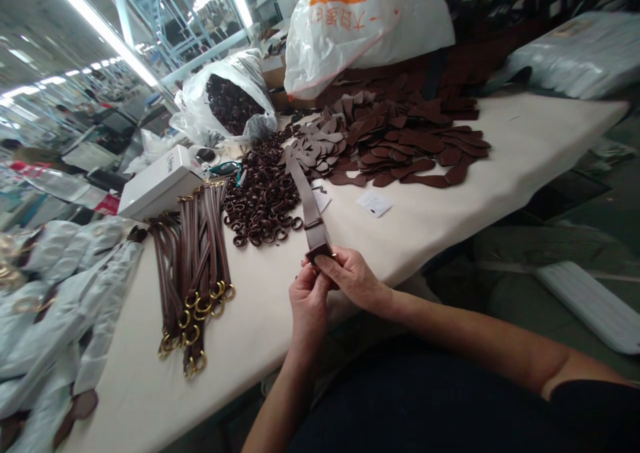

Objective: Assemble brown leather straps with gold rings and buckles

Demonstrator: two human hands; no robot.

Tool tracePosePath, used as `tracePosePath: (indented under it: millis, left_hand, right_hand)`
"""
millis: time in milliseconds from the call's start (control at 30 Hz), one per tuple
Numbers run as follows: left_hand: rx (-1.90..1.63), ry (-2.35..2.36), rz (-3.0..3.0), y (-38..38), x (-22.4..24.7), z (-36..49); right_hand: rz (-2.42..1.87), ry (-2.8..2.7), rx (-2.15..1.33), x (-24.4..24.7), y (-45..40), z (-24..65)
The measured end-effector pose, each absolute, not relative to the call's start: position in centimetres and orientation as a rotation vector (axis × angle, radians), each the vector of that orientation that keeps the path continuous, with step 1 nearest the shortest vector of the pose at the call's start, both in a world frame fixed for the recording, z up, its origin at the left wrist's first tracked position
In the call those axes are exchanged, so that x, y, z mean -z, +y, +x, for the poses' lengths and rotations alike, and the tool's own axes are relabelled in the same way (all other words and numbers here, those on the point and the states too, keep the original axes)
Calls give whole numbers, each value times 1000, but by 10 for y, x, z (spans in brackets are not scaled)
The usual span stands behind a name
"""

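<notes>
A strap (311,206) with a greyish face runs from the leather pieces down to my hands, with a dark loop (314,223) around it and a dark brown end. My right hand (354,278) pinches that brown end, thumb on top. My left hand (311,293) is closed at the same end from below, its fingertips touching my right hand. A bit of gold metal shows between the fingers; its shape is mostly hidden. Left of the strap lie a heap of small brown loops (263,196) and a bundle of brown straps with gold rings (200,239).
Brown leather pieces (410,139) are piled at the table's back, near a white plastic bag (365,33) and an open bag of loops (230,103). A white box (157,183) and wrapped straps (65,306) are at left. A paper slip (375,202) lies right of the strap.
</notes>
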State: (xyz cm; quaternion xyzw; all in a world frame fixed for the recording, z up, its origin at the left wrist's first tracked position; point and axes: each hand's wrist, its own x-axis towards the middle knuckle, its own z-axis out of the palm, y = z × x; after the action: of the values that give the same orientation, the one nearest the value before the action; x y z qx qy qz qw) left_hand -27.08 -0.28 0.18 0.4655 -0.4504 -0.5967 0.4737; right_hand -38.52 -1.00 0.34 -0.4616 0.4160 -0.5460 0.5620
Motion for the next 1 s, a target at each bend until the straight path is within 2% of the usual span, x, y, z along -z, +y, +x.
tracePosePath:
  millis: [300, 567, 1000]
  left_hand:
    - [1475, -1105, 1145, -4, 5, -281]
    - [1577, -1269, 1223, -6, -7, -259]
    - [1259, -1275, 1380, -56, -20, -194]
  right_hand:
    - [-1146, 1011, 1389, -4, -16, -390]
    - [-1106, 922, 1286, -8, -24, -406]
    - [-945, 946, 1203, 3, -28, -420]
